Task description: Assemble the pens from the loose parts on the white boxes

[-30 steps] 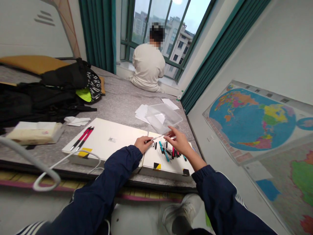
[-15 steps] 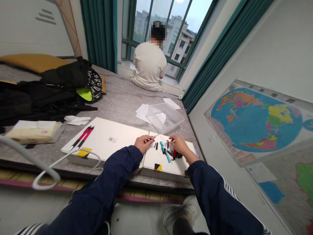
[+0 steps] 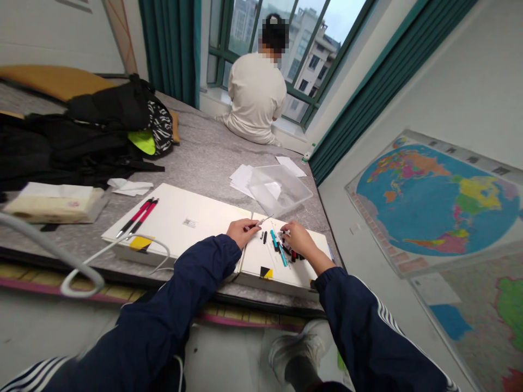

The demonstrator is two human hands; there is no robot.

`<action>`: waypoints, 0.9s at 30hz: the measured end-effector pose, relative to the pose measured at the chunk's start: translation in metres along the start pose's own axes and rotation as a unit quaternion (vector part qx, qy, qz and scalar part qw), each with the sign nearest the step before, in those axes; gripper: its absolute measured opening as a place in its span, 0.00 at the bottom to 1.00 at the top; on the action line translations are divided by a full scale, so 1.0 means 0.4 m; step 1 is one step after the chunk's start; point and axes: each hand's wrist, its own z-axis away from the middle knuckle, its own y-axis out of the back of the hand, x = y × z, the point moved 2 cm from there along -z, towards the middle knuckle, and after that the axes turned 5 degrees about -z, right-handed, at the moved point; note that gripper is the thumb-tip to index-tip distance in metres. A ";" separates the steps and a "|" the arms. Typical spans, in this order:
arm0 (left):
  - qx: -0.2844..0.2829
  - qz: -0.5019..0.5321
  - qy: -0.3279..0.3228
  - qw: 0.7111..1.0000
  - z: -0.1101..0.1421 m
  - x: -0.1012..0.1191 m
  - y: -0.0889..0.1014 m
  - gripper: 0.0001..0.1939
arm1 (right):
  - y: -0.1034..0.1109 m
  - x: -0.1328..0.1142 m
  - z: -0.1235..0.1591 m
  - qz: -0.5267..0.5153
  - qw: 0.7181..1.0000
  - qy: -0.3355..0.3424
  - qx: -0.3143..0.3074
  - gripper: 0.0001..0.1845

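My left hand [image 3: 242, 233] is closed in a pinch around a slim pen part [image 3: 264, 220] whose thin, pale tip points up and to the right. Over a scatter of pen pieces, my right hand [image 3: 298, 238] has its fingertips drawn together; what is between them, if anything, is too small to make out. A turquoise pen barrel [image 3: 284, 257] lies just below the right fingers, among black and red pieces [image 3: 297, 253]. A small black part [image 3: 265, 237] rests between my hands. All of these lie on the right white box [image 3: 249, 267].
Two red and black pens [image 3: 143, 218] lie on the left white box [image 3: 204, 215]. Behind stand a clear plastic tray [image 3: 300, 198] and paper sheets [image 3: 241, 177]. A white cable [image 3: 98, 269] loops at left near a tissue pack [image 3: 57, 204]. A person [image 3: 257, 98] sits by the window.
My right hand has come down slightly onto the small pieces, its fingers drawing together. My left hand keeps hold of the slim pen part. The whole view has tilted slightly downward.
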 end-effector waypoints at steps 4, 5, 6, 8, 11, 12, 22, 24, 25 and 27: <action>0.014 -0.023 0.012 1.000 -0.001 -0.001 0.003 0.15 | -0.007 0.003 -0.025 0.009 1.000 -0.001 -0.011 0.12; 0.016 -0.027 0.012 0.999 -0.001 -0.001 0.003 0.15 | -0.008 0.004 -0.031 0.011 1.000 -0.005 -0.018 0.11; 0.016 -0.029 0.011 0.999 -0.001 -0.001 0.003 0.15 | -0.008 0.006 -0.036 0.014 1.000 -0.010 -0.025 0.11; 0.016 -0.031 0.009 0.999 -0.002 -0.002 0.003 0.15 | -0.007 0.008 -0.043 0.016 0.999 -0.017 -0.035 0.11; 0.014 -0.035 0.009 0.999 -0.002 -0.003 0.002 0.15 | -0.006 0.009 -0.048 0.018 0.999 -0.018 -0.045 0.09; 0.012 -0.037 0.009 0.999 -0.002 -0.003 0.002 0.15 | -0.006 0.008 -0.049 0.018 0.999 -0.017 -0.046 0.09; 0.016 -0.029 0.009 0.999 0.001 0.005 0.006 0.14 | -0.002 0.033 -0.061 -0.004 1.000 -0.028 0.000 0.10; 0.017 -0.028 0.011 0.999 0.000 0.004 0.006 0.14 | 0.001 0.051 -0.071 -0.002 0.999 -0.041 0.011 0.10; 0.019 -0.027 0.012 0.999 0.000 0.003 0.006 0.14 | 0.001 0.058 -0.076 0.001 0.999 -0.045 0.010 0.10; 0.018 -0.025 0.014 0.999 0.000 0.001 0.005 0.14 | -0.002 0.067 -0.084 0.004 0.999 -0.047 -0.001 0.11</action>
